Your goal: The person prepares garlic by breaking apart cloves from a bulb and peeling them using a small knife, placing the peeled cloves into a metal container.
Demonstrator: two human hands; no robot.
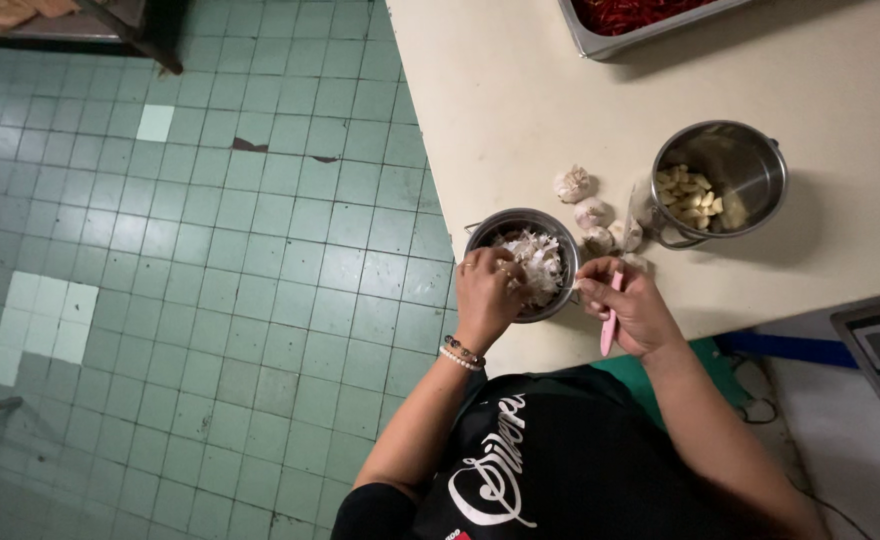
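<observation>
Green floor tiles flank your cream desk [520, 110]. Your left hand [487, 292] pinches a garlic piece over the steel bowl of peels [532, 262]; your right hand [628, 305], beside it, grips a pink-handled knife [611, 318]. Whole garlic bulbs [590, 212] lie just beyond.

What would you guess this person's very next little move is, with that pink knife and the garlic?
Probably to strip the last skin off the clove pinched in the left hand and let it fall into the bowl of peelings just beneath. The right hand holds the pink-handled knife right beside it, and bare cloves already sit in the steel pot, so the clove likely goes there afterwards.
</observation>
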